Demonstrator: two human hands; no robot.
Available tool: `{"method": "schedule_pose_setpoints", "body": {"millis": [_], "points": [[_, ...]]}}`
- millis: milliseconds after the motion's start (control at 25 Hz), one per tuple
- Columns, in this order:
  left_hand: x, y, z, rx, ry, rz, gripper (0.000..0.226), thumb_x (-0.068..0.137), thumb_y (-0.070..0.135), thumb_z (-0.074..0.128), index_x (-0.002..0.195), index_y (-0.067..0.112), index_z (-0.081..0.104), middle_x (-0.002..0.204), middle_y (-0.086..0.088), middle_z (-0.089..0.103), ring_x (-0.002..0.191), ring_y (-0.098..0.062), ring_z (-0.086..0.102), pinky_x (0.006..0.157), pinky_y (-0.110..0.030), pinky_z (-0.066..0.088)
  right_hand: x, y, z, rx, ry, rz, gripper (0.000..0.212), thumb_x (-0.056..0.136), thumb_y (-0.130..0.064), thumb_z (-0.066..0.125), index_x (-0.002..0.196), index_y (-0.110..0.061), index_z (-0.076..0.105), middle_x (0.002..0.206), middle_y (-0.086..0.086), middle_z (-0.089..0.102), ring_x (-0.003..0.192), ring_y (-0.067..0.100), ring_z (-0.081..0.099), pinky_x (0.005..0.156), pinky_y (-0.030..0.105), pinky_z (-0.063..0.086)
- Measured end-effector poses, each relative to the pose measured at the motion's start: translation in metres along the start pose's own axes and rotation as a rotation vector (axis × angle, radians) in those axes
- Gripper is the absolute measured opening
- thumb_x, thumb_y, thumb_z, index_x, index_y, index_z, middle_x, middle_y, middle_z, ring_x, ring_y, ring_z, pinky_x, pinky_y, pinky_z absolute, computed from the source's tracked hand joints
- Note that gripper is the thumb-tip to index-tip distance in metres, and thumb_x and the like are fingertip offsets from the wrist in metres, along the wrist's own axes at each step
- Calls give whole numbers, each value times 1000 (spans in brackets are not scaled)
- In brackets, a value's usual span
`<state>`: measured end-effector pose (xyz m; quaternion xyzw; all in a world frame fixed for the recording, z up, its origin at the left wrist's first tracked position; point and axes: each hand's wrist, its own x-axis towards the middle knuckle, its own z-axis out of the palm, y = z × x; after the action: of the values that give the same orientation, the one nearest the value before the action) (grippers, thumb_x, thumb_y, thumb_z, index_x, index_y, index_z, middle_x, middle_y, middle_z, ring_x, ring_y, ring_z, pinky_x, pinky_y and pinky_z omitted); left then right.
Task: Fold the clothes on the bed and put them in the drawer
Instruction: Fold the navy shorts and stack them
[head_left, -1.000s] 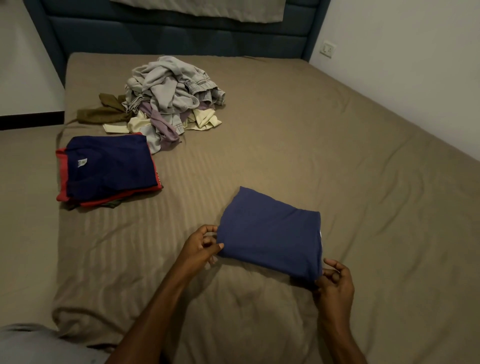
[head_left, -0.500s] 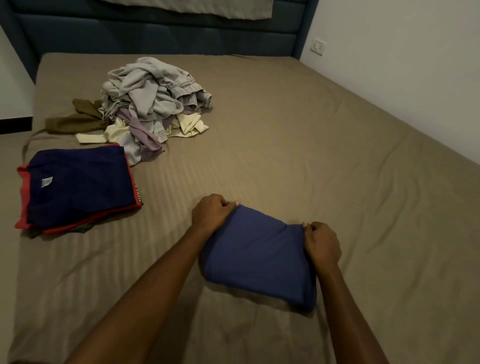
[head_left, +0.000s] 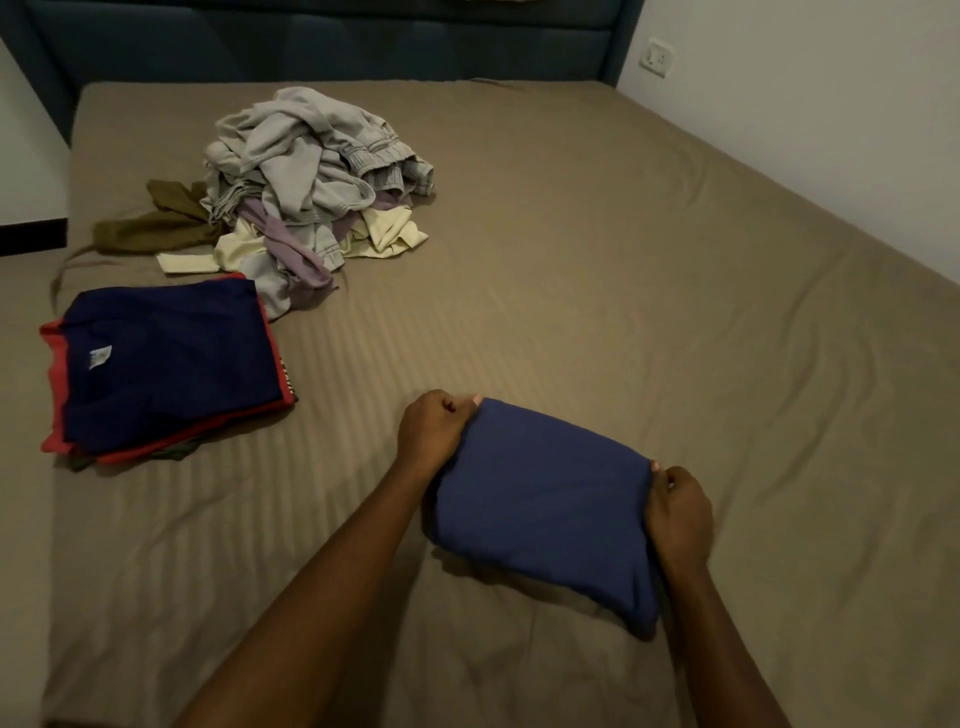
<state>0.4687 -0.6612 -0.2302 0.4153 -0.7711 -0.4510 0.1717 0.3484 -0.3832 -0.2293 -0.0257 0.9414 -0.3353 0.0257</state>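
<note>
A folded blue garment (head_left: 545, 504) lies on the brown bed (head_left: 623, 286) in front of me. My left hand (head_left: 434, 434) grips its far left corner with curled fingers. At the far right corner, my right hand (head_left: 678, 512) pinches the cloth. To the left sits a stack of folded clothes (head_left: 161, 364), dark navy on top with red beneath. Behind that stack lies a loose pile of unfolded clothes (head_left: 306, 197), grey, lilac, cream and olive. No drawer is in view.
A dark blue padded headboard (head_left: 332, 36) runs along the far end of the bed. A white wall with a socket (head_left: 657, 57) stands on the right. The bed's left edge (head_left: 49, 519) drops to the floor.
Both hands went from the garment's near corners to its far corners, and the near half got folded under or over, leaving a smaller bundle. Since half a second ago little has shifted.
</note>
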Motion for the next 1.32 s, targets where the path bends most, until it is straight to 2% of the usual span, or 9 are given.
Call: {"method": "schedule_pose_setpoints", "body": {"millis": [200,360,520,600,760,880,960,1160,1320], "points": [[-94,-14,-20,456,145,-65,61,96,75,33,98,18,53,86,3,61,74,-16,59,66,-32,44,-54,-10,-18,-194,240,-205,62,104,-58,36,140,-9,48,135,22,57,118,39,57,94,51,49],[-114,-36,-4,448,-2,97,57,99,68,37,88,16,55,87,-7,70,74,-24,64,65,-33,43,-109,10,16,-411,14,-653,70,103,-62,31,161,-23,31,170,7,22,156,29,21,123,51,26],[-118,-47,-6,355,14,179,51,99,62,48,81,15,54,80,-10,69,72,-28,65,63,-35,42,-109,29,21,-385,-111,-683,70,103,-68,20,162,-30,26,172,-4,16,160,21,7,128,48,15],[-121,-48,-10,390,64,156,54,99,66,43,81,16,54,75,-5,65,66,-22,60,60,-33,42,-114,25,11,-231,-93,-587,72,101,-69,25,162,-30,26,172,-4,15,159,19,10,128,42,13],[-124,-38,-23,298,194,48,59,99,67,39,71,18,55,65,4,56,56,-10,51,52,-26,33,-109,24,-12,261,15,-4,80,95,-71,46,148,-11,46,145,14,53,130,33,54,107,46,47],[-124,-28,-22,92,108,-83,63,96,68,47,61,17,49,57,5,54,53,-12,51,54,-28,36,-75,18,-27,580,-93,345,56,89,-56,68,114,-6,71,110,15,74,102,37,70,80,41,56],[-110,-16,-17,-51,-18,-237,66,89,73,56,61,13,53,62,1,58,58,-17,57,59,-31,42,-52,6,-38,723,-266,479,51,82,-53,76,109,-9,73,103,12,77,99,37,72,85,46,59],[-79,12,-13,-514,-402,-540,68,78,57,82,121,8,62,108,-2,70,98,-24,70,76,-33,57,-38,-19,-24,666,-472,419,55,85,-33,82,127,-4,64,108,10,73,95,32,70,71,38,56],[-77,19,-13,-603,-516,-508,42,93,36,73,124,10,63,106,-3,73,96,-21,71,74,-31,57,-42,-17,-11,800,-418,275,42,96,-26,69,135,-12,60,121,9,71,105,32,70,85,44,58]]}}
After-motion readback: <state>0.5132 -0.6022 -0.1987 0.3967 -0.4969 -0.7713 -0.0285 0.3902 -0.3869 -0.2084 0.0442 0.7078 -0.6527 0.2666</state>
